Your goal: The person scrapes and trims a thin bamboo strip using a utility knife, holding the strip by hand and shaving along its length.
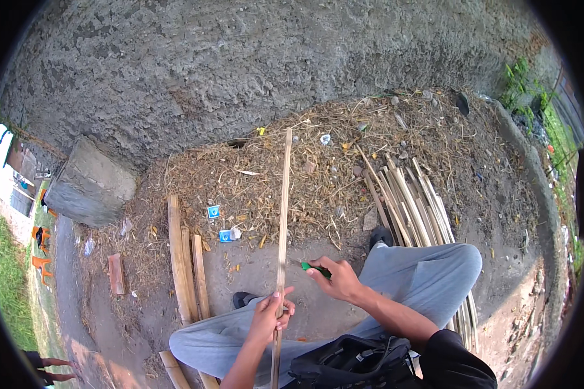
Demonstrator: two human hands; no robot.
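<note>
Straw-littered earth [499,246], rough wall [292,58].
Left grip [272,315] loosely closed round bamboo strip [283,214]; right grip [339,277] closed on green-handled tool [319,270], just right of strip. Slats [179,259] lie left of strip, slat bundle [416,201] right; wall past strip's far end.

There is one left hand [270,317] and one right hand [339,280], with one long bamboo strip [283,214] and one green-handled knife [318,270]. Three split bamboo pieces [178,253] show above the left knee; the bamboo slats [407,196] by the right knee overlap — more than five, exact number unclear. Two dark shoes [241,299], two blue packets [226,236], one reddish brick [116,273], one concrete block [94,185], one black bag [344,363] — and at least two orange chairs [41,262] — also show, plus one other person [58,362], partly visible.
</note>
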